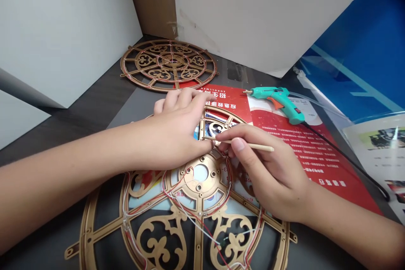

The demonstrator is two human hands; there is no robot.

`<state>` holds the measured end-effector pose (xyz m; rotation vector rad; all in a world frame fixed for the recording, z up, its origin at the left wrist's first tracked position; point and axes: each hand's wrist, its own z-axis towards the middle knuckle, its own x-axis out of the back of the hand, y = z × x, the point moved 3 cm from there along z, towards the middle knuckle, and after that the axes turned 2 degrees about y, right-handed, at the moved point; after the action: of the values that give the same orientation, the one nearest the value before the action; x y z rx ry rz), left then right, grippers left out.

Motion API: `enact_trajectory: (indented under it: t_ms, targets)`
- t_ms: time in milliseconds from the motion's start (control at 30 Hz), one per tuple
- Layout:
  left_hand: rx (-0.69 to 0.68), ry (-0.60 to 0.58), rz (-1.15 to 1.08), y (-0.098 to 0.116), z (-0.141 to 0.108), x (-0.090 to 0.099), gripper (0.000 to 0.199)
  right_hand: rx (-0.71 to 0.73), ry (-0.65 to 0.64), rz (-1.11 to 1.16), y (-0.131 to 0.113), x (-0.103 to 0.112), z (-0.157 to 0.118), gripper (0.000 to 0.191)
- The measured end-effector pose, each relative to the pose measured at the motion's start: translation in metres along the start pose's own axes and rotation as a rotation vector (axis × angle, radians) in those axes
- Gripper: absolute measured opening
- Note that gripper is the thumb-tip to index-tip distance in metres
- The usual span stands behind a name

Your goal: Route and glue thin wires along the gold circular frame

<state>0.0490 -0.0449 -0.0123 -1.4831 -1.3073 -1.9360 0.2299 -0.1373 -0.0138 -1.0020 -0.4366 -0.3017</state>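
From the head camera, the left hand lies spread and open, its grip apart and holding nothing; its fingers rest on the upper rim of a gilded fretwork wheel frame, which lies flat on the worktop and partly over a red printed leaflet; the right hand has its grip closed, thumb and fingers clamped on a thin wooden stick; the stick's far end reaches to the left hand's fingertips, just above the frame's central hub; thin red and white wires run along the frame's ribs; a second fretwork wheel frame lies well apart, up against the white boards; a teal hot glue gun rests on the leaflet, beyond the right hand, trailing a black cord; a clear glue stick or tube seems to lie behind it, though it is hard to tell; a printed sheet sits at the right edge, over a blue panel.
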Motion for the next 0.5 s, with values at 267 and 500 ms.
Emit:
enact_trajectory:
  t_ms: [267, 500]
  targets:
    - [0.033, -0.01, 0.036, -0.006, 0.011, 0.002, 0.098, -0.057, 0.078, 0.03, 0.001, 0.003, -0.003, 0.021]
    - [0.086, -0.096, -0.013, -0.009, 0.016, 0.011, 0.099, -0.051, 0.137, 0.018, 0.002, 0.005, -0.008, 0.024]
